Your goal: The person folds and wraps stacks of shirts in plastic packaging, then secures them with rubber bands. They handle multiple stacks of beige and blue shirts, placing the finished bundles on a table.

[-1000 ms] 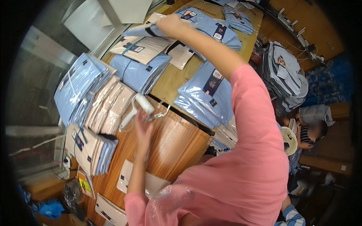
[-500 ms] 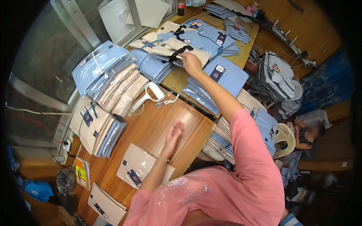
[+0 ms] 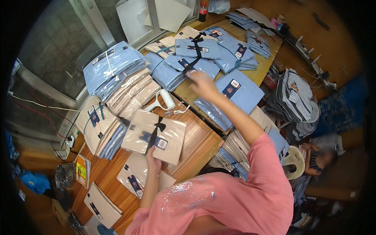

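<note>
Two hands are working apart: the left hand (image 3: 153, 159) is pinching the near edge of a beige bundle (image 3: 176, 131), while the right hand (image 3: 204, 85) is hovering, blurred, by the blue packets (image 3: 211, 69); whether its fingers are gripping something, I cannot tell. The beige bundle is lying over the wooden bench (image 3: 199, 131), just beside a white roller (image 3: 167, 100). By my judgement, it is being rather light, soft inside and slippery outside, because clear film is covering the folded cloth. The black strip (image 3: 153, 140) is binding it, so strip and edge together are seeming the safest hold; the film alone could be sliding or tearing. A dark blue label (image 3: 145, 136) and a white sticker (image 3: 161, 143) are showing on its face, but their print is appearing too small for sure reading.
</note>
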